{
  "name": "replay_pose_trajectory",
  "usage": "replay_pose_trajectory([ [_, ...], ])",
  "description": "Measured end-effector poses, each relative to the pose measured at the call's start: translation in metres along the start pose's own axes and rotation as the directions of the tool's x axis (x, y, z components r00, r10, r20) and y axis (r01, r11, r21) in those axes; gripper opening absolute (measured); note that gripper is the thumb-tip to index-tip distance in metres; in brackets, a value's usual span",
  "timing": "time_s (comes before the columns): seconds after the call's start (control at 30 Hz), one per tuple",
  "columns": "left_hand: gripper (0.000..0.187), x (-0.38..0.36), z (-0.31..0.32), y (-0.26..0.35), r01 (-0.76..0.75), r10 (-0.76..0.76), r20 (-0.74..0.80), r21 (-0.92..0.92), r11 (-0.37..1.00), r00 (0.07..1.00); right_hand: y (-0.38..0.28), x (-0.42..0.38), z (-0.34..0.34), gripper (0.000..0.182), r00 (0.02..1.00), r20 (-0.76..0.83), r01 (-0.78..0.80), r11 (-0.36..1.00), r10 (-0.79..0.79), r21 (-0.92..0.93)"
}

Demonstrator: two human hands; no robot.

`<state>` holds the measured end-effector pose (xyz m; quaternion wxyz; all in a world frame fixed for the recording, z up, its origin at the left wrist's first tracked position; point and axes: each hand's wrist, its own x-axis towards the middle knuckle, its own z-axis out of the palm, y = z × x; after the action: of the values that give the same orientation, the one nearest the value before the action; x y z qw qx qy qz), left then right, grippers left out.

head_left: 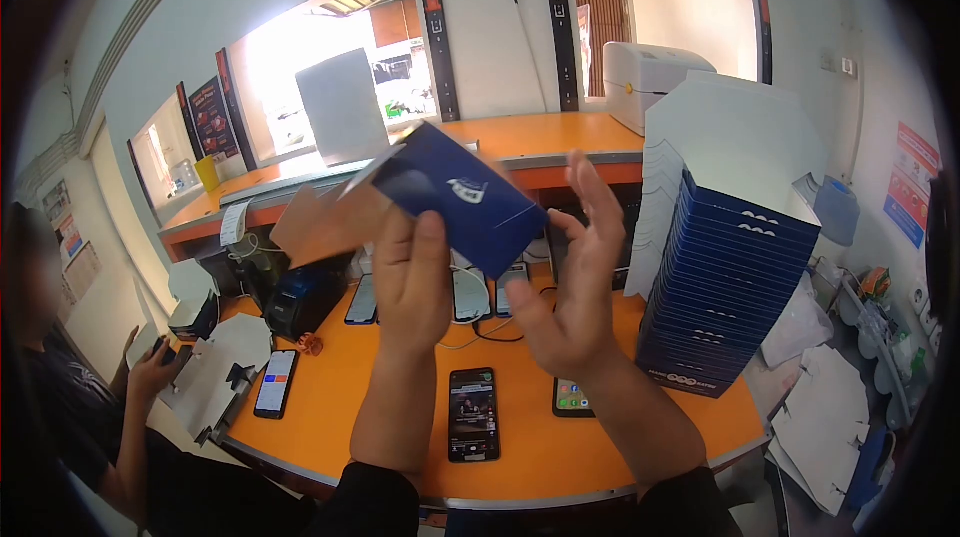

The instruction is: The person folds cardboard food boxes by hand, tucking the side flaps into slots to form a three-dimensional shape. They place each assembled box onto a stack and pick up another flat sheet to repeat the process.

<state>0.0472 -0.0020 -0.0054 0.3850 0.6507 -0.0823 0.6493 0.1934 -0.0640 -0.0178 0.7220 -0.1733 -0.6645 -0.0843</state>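
A blue box piece (455, 199) with a small white logo is raised above the orange desk, tilted. My left hand (412, 282) grips its lower left part, thumb on the blue face. My right hand (575, 282) is at its right edge, fingers apart, a fingertip close to the corner; whether it touches is unclear. To the right rises a tall stack of blue boxes (715, 287) with white open flaps. Below my hands a phone (473, 415) with a lit screen lies on the desk (380, 437). A second phone (572, 398) is partly hidden by my right forearm.
At the left, a person (60, 377) holds a phone (180, 364). Another phone (270, 384) lies near the desk's left side. More phones and cables lie at the back. A white printer (650, 77) stands on the shelf. Flat white cardboard (825, 427) is at the right.
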Motion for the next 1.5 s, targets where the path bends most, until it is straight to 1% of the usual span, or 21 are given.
replay_pose_trajectory([
  [0.07, 0.039, 0.000, -0.006, 0.007, 0.003, 0.012, 0.074, -0.196, 0.981, 0.997, 0.000, 0.001, -0.005, 0.066, 0.993, 0.081, -0.092, 0.995, 0.090, 0.026],
  [0.13, 0.046, 0.000, -0.005, 0.007, 0.082, -0.070, 0.059, -0.244, 0.966, 0.996, 0.003, 0.005, -0.016, 0.064, 0.962, 0.257, -0.072, 0.993, 0.093, -0.092],
  [0.2, 0.047, 0.002, -0.004, 0.003, 0.146, -0.132, 0.066, -0.333, 0.932, 0.989, 0.001, 0.002, -0.008, 0.063, 0.971, 0.231, -0.053, 0.996, 0.068, -0.072],
  [0.27, 0.043, 0.005, -0.005, 0.007, 0.273, -0.271, 0.049, -0.302, 0.913, 0.961, -0.004, 0.000, -0.003, 0.064, 0.973, 0.226, -0.019, 0.995, 0.041, -0.096],
  [0.3, 0.041, 0.006, -0.005, 0.009, 0.337, -0.341, 0.039, -0.289, 0.896, 0.939, -0.003, -0.002, 0.000, 0.064, 0.976, 0.206, -0.061, 0.997, 0.068, -0.041],
  [0.37, 0.040, 0.012, -0.002, 0.011, 0.363, -0.369, 0.013, -0.223, 0.905, 0.929, 0.002, -0.007, 0.005, 0.064, 0.978, 0.170, -0.139, 0.987, 0.125, 0.076],
  [0.4, 0.039, 0.013, -0.002, 0.012, 0.374, -0.381, 0.000, -0.189, 0.908, 0.924, 0.004, -0.008, 0.005, 0.063, 0.981, 0.155, -0.129, 0.990, 0.120, 0.050],
  [0.47, 0.041, 0.011, -0.009, 0.003, 0.376, -0.382, -0.024, -0.132, 0.917, 0.924, 0.007, -0.010, 0.006, 0.061, 0.986, 0.127, -0.108, 0.994, 0.107, -0.002],
  [0.57, 0.039, 0.009, -0.011, -0.001, 0.388, -0.397, -0.056, -0.127, 0.913, 0.916, 0.005, -0.013, 0.013, 0.058, 0.992, 0.035, -0.122, 0.991, 0.120, 0.063],
  [0.7, 0.036, 0.005, -0.009, -0.006, 0.404, -0.413, -0.062, -0.122, 0.906, 0.908, 0.011, -0.012, 0.006, 0.054, 0.997, 0.069, 0.043, 0.984, -0.031, -0.176],
  [0.8, 0.039, 0.003, -0.009, -0.007, 0.451, -0.463, 0.022, -0.271, 0.850, 0.886, 0.015, -0.013, 0.004, 0.050, 0.995, 0.069, 0.078, 0.986, -0.069, -0.150],
  [0.9, 0.039, 0.004, 0.003, 0.005, 0.491, -0.526, 0.034, -0.417, 0.765, 0.850, 0.016, -0.013, 0.005, 0.048, 0.993, 0.047, 0.113, 0.982, -0.108, -0.149],
  [0.97, 0.044, 0.002, 0.004, -0.003, 0.453, -0.502, -0.006, -0.421, 0.786, 0.865, 0.015, -0.010, 0.005, 0.048, 0.985, 0.052, 0.172, 0.966, -0.165, -0.194],
  [1.07, 0.043, 0.003, 0.008, -0.010, 0.387, -0.461, -0.061, -0.454, 0.803, 0.885, 0.022, -0.015, 0.007, 0.046, 0.999, 0.012, 0.035, 0.997, -0.034, -0.068],
  [1.1, 0.042, 0.004, 0.010, -0.011, 0.363, -0.447, -0.077, -0.470, 0.805, 0.891, 0.020, -0.013, 0.004, 0.042, 0.997, 0.060, 0.053, 0.991, -0.046, -0.125],
  [1.17, 0.039, 0.009, 0.006, -0.017, 0.291, -0.344, -0.157, -0.286, 0.913, 0.926, 0.014, -0.004, -0.005, 0.034, 0.985, 0.161, 0.097, 0.968, -0.061, -0.232],
  [1.27, 0.027, 0.011, 0.003, -0.016, 0.240, -0.247, -0.223, -0.062, 0.969, 0.943, 0.017, 0.002, -0.021, 0.023, 0.972, 0.233, 0.008, 0.989, 0.027, -0.147],
  [1.3, 0.023, 0.012, 0.003, -0.015, 0.233, -0.227, -0.238, 0.000, 0.972, 0.944, 0.017, 0.004, -0.025, 0.021, 0.982, 0.181, -0.033, 0.996, 0.048, -0.083],
  [1.37, 0.022, 0.013, -0.007, -0.021, 0.086, -0.030, -0.146, 0.388, 0.918, 0.989, 0.013, 0.007, -0.031, 0.019, 0.991, 0.085, -0.109, 0.993, 0.104, 0.055],
  [1.4, 0.025, 0.015, -0.007, -0.019, -0.004, 0.053, -0.072, 0.558, 0.830, 0.996, 0.011, 0.010, -0.036, 0.019, 0.995, 0.064, -0.084, 0.996, 0.082, 0.028],
  [1.5, 0.032, 0.013, 0.004, -0.007, 0.003, 0.031, -0.042, 0.646, 0.763, 0.999, 0.005, 0.017, -0.047, 0.018, 1.000, -0.008, -0.005, 0.998, 0.004, -0.059],
])
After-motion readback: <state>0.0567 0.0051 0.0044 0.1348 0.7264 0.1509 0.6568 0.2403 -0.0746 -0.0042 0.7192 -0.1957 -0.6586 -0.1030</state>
